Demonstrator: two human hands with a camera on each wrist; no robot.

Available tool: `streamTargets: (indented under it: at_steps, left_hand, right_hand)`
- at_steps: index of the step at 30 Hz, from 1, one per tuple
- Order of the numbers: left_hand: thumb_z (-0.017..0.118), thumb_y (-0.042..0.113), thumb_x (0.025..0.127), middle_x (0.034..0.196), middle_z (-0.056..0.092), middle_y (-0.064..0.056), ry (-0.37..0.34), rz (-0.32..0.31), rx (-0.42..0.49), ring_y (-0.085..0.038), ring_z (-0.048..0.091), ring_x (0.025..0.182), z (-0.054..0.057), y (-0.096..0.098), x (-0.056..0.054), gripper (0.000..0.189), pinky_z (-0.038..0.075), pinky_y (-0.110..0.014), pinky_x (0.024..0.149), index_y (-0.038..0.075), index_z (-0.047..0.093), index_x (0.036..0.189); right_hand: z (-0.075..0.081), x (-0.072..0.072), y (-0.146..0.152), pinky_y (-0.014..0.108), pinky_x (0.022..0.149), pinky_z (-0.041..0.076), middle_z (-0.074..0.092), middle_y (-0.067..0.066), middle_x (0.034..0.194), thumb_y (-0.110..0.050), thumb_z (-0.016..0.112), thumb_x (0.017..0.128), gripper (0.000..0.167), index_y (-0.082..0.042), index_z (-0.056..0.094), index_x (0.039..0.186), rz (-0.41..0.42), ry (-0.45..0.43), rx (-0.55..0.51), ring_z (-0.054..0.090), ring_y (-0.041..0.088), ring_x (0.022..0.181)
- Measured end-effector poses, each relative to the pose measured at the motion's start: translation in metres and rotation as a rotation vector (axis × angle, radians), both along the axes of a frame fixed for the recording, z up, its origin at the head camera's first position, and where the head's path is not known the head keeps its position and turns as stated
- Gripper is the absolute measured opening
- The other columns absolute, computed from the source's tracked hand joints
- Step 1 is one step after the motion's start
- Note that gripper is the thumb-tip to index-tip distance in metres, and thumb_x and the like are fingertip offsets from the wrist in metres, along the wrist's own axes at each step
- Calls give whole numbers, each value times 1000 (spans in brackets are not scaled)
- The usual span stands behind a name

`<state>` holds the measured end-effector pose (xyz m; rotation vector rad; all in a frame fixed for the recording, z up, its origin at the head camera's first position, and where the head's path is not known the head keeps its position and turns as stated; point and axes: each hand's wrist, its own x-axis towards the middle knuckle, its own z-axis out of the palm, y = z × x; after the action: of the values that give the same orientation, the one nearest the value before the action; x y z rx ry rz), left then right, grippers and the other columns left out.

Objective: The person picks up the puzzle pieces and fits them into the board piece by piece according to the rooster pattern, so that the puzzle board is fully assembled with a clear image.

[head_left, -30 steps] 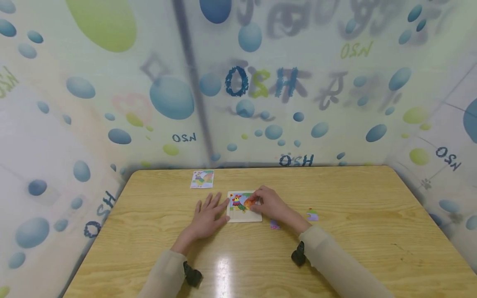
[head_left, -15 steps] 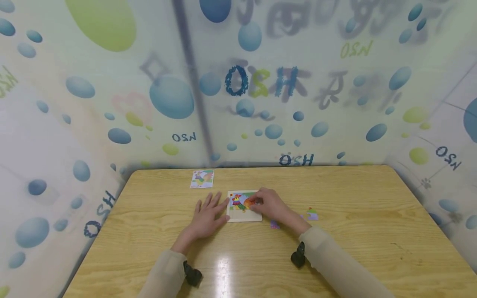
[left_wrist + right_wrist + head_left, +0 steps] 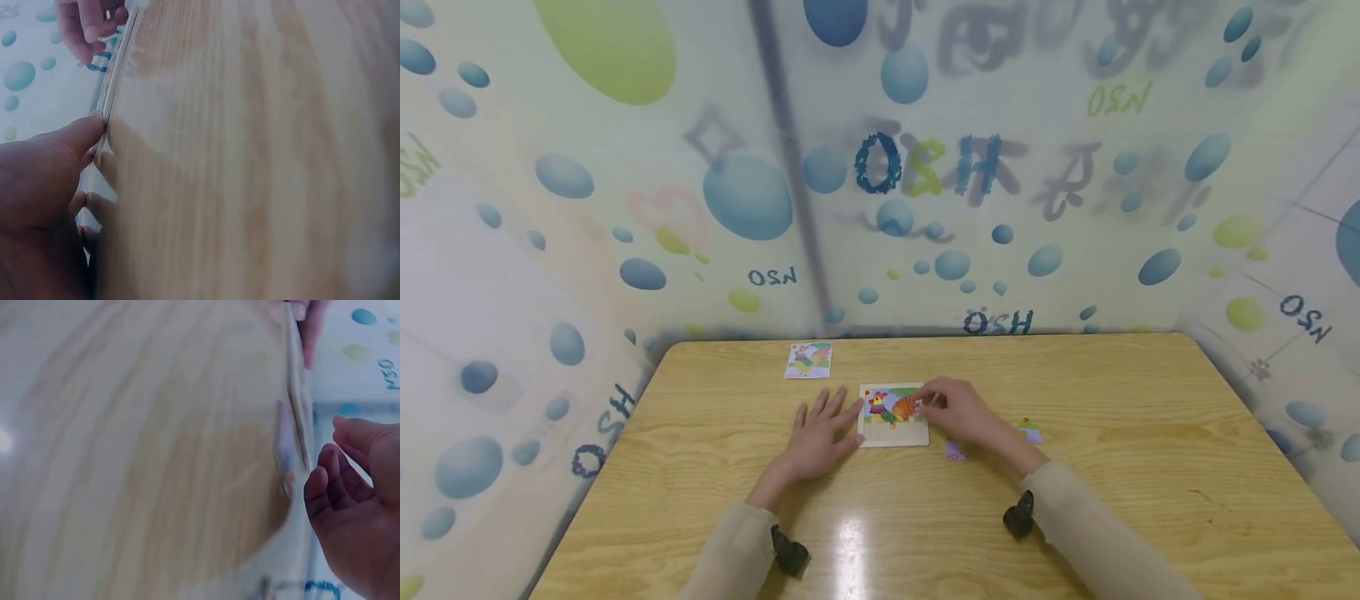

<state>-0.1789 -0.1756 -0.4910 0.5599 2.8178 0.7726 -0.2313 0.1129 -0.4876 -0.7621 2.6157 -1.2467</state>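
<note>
A shallow wooden jigsaw board [image 3: 891,437] lies mid-table, its upper part filled with a rooster picture and its lower strip bare wood. My left hand [image 3: 815,443] rests on the table with fingers spread, thumb and index fingertip at the board's left edge. Over the board's upper right corner is my right hand [image 3: 962,412], its fingers loosely bent; in the right wrist view no piece shows between thumb and fingers. A purple jigsaw piece [image 3: 956,451] sits just off the board's lower right corner. Another piece [image 3: 1032,433], purple and green, lies farther right, partly behind the right forearm.
A small square card [image 3: 808,361] with the same rooster picture lies at the back left of the wooden table [image 3: 1112,400]. Printed fabric walls [image 3: 880,250] stand behind the table and on both sides. Each wrist wears a small black camera [image 3: 1018,515].
My right hand has shifted right, off the rooster's tail, and its fingertips have parted from the picture. The orange tail now shows more fully. My left hand stays in place.
</note>
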Motion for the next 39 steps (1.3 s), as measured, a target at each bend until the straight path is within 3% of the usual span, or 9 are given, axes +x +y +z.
streamTargets:
  at_steps: [8,15,22,34,39]
  left_hand:
    - [57,34,105,165,22,-27,44,-20,45,-51,7,152,-2,-1,1,60,-1,-74,114,6,43,156]
    - [57,33,105,165,22,-27,39,-15,34,-51,8,152,0,2,1,59,-1,-74,114,5,44,155]
    - [56,33,106,167,19,-23,7,-3,-6,-48,5,153,0,2,0,59,-1,-72,115,9,41,158]
    - [56,34,106,168,18,-22,-9,-5,-6,-46,3,154,0,0,-2,59,-2,-71,115,10,40,158]
    - [55,34,107,168,17,-20,-16,-1,-15,-45,2,155,0,1,-3,60,-3,-71,116,11,39,159]
  right_hand:
    - [7,11,40,31,73,52,69,1,100,-9,69,98,24,-1,72,120,-76,-47,-29,61,14,84]
    - [3,24,59,28,72,50,67,0,96,-9,77,92,23,-1,73,114,-27,-59,23,58,13,82]
    - [-1,34,60,29,75,51,65,-3,99,-25,85,87,38,-4,72,116,3,-131,55,58,13,85]
    - [-3,37,56,27,73,48,61,-4,96,-30,85,86,38,-6,73,114,15,-59,87,53,11,81]
    - [-6,39,54,28,72,47,59,-3,93,-24,85,86,30,-7,73,108,11,-42,90,52,12,81]
